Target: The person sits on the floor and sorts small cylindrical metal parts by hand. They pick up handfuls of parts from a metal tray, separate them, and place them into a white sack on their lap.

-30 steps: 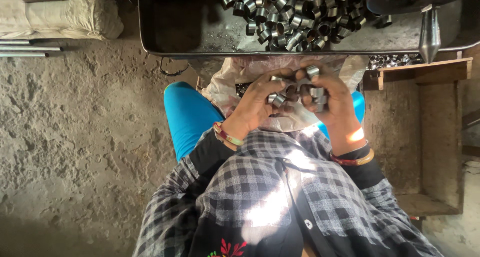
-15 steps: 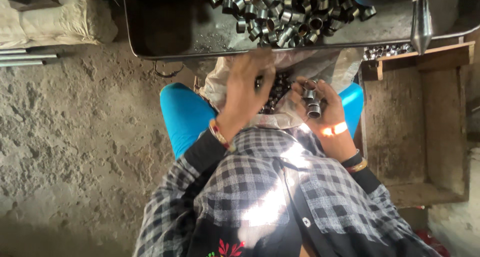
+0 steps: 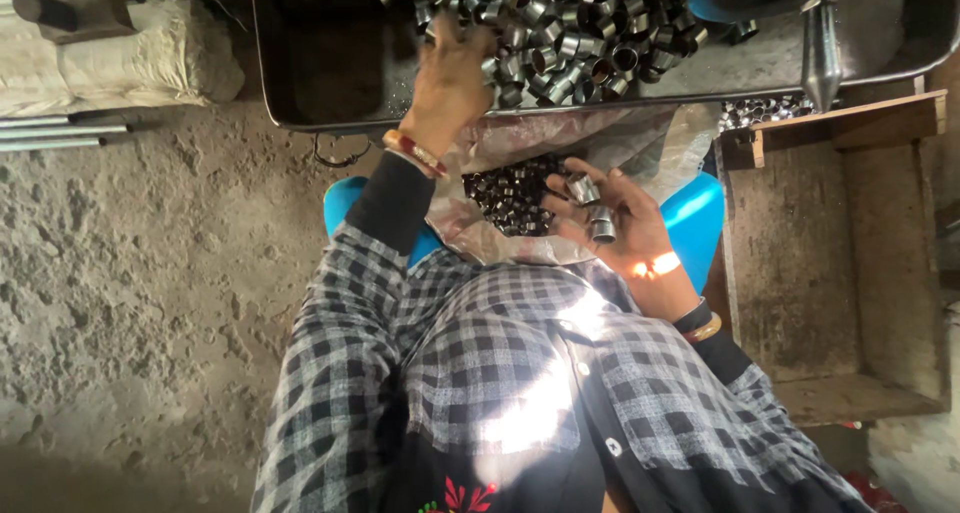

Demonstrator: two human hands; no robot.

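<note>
- Concrete floor (image 3: 130, 303): rough, grey, fills left side of view.
- Metal tray (image 3: 330, 83): dark, at top; right half heaped w/ short shiny metal rings (image 3: 570, 33).
- Wooden crate (image 3: 840, 253): right of lap, open side up, more rings along its top edge.
- Plastic bag (image 3: 500, 238): on lap, over blue seat (image 3: 690, 218); small dark rings (image 3: 510, 188) inside.
- Left hand (image 3: 450, 78): stretched into tray, palm down, fingers spread on ring heap; grip on any ring: cannot tell.
- Right hand (image 3: 610, 218): over bag, palm up, fingers curled loosely, approx. two rings (image 3: 595, 208) resting in palm, not clamped.
- Bangles (image 3: 415, 153): red/gold, at left wrist.
</note>
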